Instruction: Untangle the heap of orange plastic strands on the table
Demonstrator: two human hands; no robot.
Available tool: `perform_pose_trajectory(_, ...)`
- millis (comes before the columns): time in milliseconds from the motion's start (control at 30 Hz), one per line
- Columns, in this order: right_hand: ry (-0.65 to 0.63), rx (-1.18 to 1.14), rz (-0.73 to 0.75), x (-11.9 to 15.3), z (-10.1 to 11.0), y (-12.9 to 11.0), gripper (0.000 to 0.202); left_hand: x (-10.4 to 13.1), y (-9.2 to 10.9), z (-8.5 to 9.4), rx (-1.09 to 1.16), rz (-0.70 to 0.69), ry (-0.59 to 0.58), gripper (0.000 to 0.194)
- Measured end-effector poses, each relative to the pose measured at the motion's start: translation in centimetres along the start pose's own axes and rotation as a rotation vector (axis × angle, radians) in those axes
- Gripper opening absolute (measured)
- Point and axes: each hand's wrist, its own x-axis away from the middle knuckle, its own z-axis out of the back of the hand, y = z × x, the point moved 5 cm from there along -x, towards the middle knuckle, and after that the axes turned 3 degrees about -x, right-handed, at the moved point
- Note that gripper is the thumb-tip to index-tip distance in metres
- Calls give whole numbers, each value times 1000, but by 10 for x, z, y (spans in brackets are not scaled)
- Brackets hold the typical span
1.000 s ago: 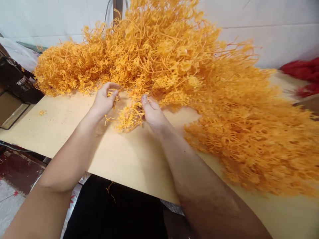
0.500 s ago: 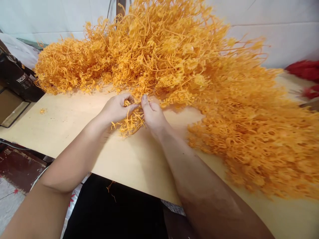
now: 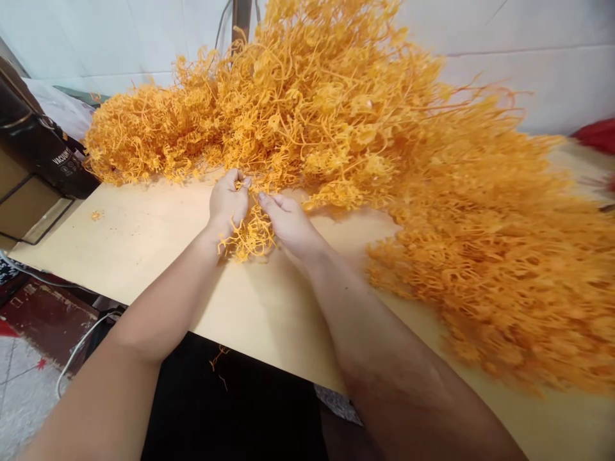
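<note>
A small bunch of curly orange sprigs [image 3: 250, 237] hangs between my hands, just above the pale tabletop [image 3: 158, 237]. My left hand [image 3: 229, 202] is closed, its thumb and fingertips pinching orange strands at the top left of the bunch. On the right side, my right hand [image 3: 284, 221] pinches the bunch's upper end between thumb and forefinger. Right behind both hands rises a large heap of orange artificial foliage [image 3: 307, 115], which spreads across the table toward the right.
At the far left stand a black cylinder with white lettering [image 3: 52, 153] and a cardboard box [image 3: 24, 198]. White plastic [image 3: 62, 105] lies behind them. Something red [image 3: 596, 136] is at the right edge. A loose orange piece [image 3: 97, 215] lies on the left tabletop.
My left hand has turned more upright and shifted slightly away from my right hand, so the gap between them is wider. The whole view has shifted a little.
</note>
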Motion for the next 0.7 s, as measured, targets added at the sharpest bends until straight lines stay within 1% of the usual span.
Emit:
perform_pose_trajectory(133,26,0,-19,-2,-1,-1,39,0,-3,-8,-15,-1,4,16)
perform_pose_trajectory(200,36,1,-30,2,-2,-5,38,-3,-11,-9,-2,28,-9,15)
perform_pose_trajectory(233,28,-2,-45,6,-3,-7,38,-7,-17,-6,6,72,-6,15)
perform_pose_trajectory(267,5,-10,-65,10,-4,-10,39,-11,-26,-1,16,146,16,14)
perform_pose_trajectory(333,-41,-48,-102,18,-4,-14,41,-18,-44,17,73,346,118,9)
perform_pose_trajectory(400,-15,-100,-92,22,1,-17,42,-21,-56,34,202,523,206,5)
perform_pose_trajectory(433,23,-118,-74,22,6,-18,42,-20,-57,38,279,568,202,7)
perform_pose_trajectory(467,59,-126,-54,20,10,-18,43,-19,-54,40,349,581,167,10)
perform_pose_trajectory(533,85,-125,-31,16,15,-15,46,-12,-39,36,424,540,37,18)
perform_pose_trajectory(633,69,-123,-19,9,16,-9,52,0,-7,24,381,374,-195,21)
perform_pose_trajectory(700,85,-115,-9,8,17,-6,52,7,9,18,309,259,-346,19)
